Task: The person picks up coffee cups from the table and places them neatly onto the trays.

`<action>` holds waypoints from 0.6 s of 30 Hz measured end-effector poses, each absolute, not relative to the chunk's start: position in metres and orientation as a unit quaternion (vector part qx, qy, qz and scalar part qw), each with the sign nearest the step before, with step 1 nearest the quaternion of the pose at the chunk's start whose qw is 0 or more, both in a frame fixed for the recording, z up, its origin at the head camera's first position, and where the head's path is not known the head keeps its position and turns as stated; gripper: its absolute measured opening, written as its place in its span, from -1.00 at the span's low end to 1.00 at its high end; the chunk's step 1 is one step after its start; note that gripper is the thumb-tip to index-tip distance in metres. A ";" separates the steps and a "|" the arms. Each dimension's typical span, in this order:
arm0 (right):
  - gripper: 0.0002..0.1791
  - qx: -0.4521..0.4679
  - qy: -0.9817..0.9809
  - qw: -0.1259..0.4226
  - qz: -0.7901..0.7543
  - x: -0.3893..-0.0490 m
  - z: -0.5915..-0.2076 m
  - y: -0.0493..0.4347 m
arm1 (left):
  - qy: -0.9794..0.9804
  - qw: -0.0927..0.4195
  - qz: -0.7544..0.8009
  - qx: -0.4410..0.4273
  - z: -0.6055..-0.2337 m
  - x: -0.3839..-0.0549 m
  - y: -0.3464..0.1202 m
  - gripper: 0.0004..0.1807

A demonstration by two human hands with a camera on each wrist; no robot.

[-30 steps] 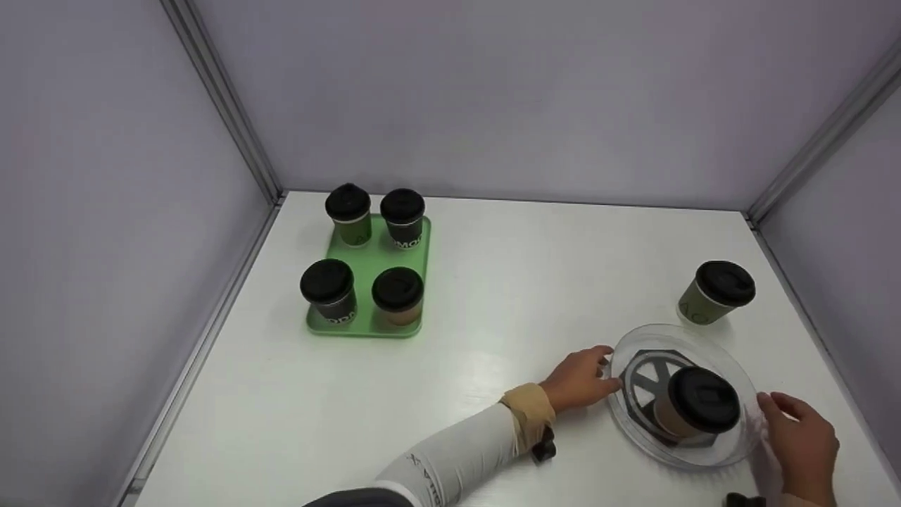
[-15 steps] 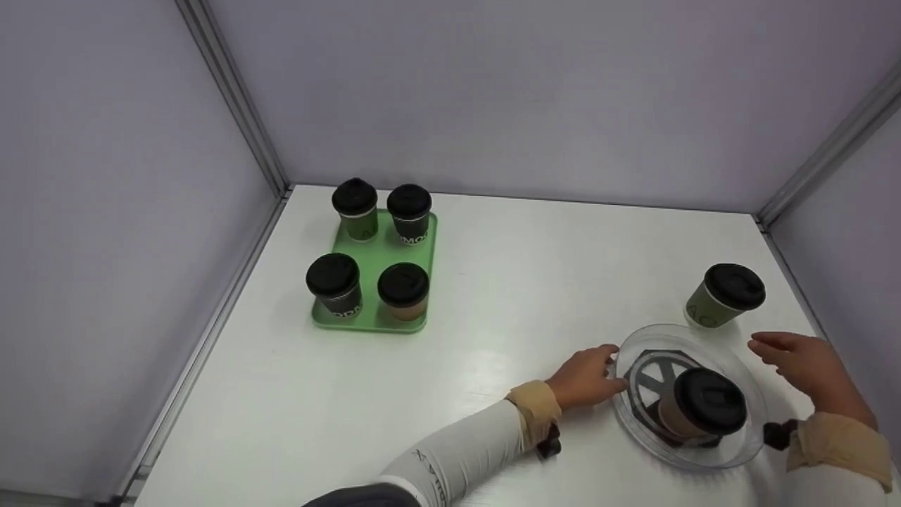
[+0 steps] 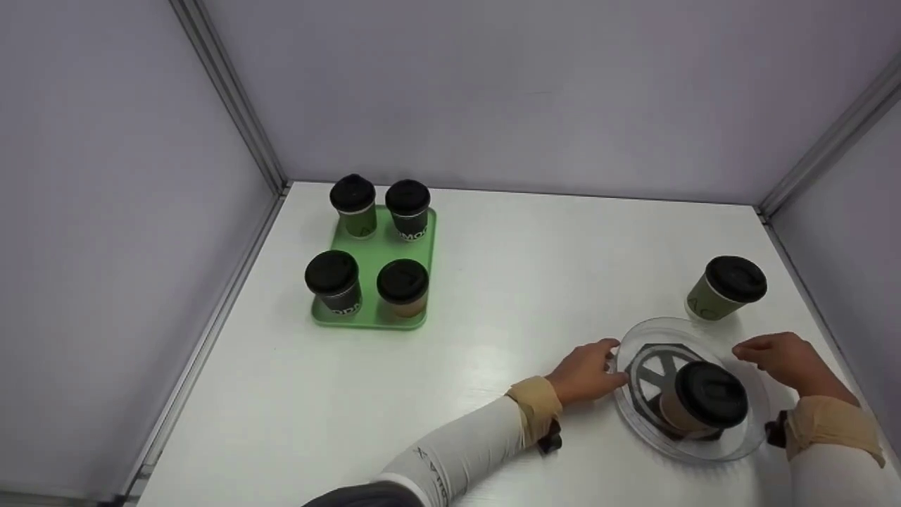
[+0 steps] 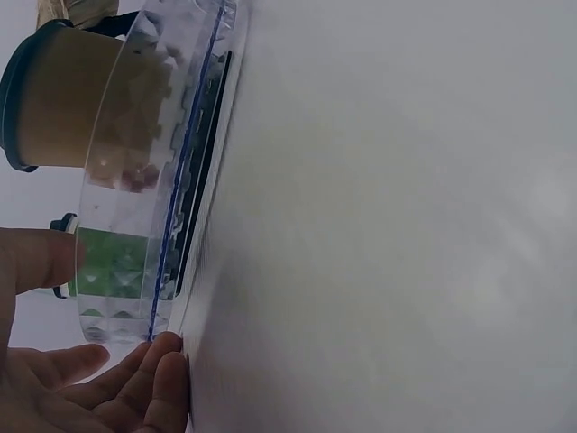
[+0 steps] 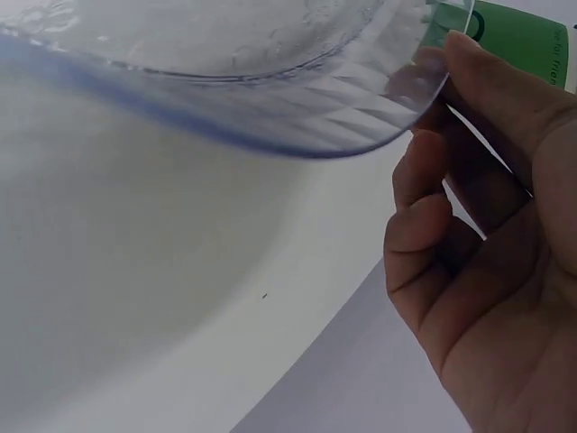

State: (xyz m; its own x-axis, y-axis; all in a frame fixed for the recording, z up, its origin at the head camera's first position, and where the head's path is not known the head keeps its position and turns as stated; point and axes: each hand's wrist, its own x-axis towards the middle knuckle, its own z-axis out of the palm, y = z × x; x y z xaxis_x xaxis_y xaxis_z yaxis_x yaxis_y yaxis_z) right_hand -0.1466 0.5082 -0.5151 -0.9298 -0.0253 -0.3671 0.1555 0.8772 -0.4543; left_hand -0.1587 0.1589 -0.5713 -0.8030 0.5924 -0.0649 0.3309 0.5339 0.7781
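A clear round plastic turntable (image 3: pixel 654 440) with a dark spoked base lies at the table's right. A brown paper cup with a black lid (image 3: pixel 711 396) stands on it, right of its middle. My left hand (image 3: pixel 583 373) holds the turntable's left edge, thumb at the rim and fingers against the outer wall, as the left wrist view shows. With thumb and index finger my right hand (image 3: pixel 787 358) pinches the rim at the far right; its other fingers curl below, seen in the right wrist view. A green lidded cup (image 3: pixel 711 303) stands just beyond the turntable.
At the back left, a green tray (image 3: pixel 366 264) carries several black-lidded cups, among them a green cup (image 3: pixel 360 220), dark cups (image 3: pixel 341 301) and a brown cup (image 3: pixel 410 307). Pale partition walls (image 3: pixel 521 91) enclose the white table (image 3: pixel 493 296).
My right hand has left the turntable's near-right edge, moved away from me round the rim, and taken hold of it farther back. The left hand has stayed at its edge.
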 end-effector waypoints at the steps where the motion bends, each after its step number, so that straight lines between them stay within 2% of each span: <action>1: -0.35 0.036 0.952 0.181 -0.245 -0.146 -0.517 0.508 | 0.861 0.161 0.401 0.269 -0.571 -0.159 0.159 -0.36; 7: -0.37 0.051 0.951 0.173 -0.252 -0.141 -0.518 0.508 | 0.861 0.161 0.402 0.266 -0.573 -0.162 0.160 -0.35; 18: -0.43 0.113 0.925 0.190 -0.308 -0.119 -0.522 0.512 | 0.860 0.166 0.403 0.265 -0.576 -0.161 0.159 -0.35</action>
State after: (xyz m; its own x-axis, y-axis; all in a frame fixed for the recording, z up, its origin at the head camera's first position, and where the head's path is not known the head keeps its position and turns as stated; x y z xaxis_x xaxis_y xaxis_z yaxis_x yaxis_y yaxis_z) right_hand -0.1193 0.5115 -0.5216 -0.9021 0.0914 -0.4217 0.3256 0.7854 -0.5264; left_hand -0.1607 0.1591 -0.5759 -0.8047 0.5892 -0.0734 0.3212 0.5359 0.7808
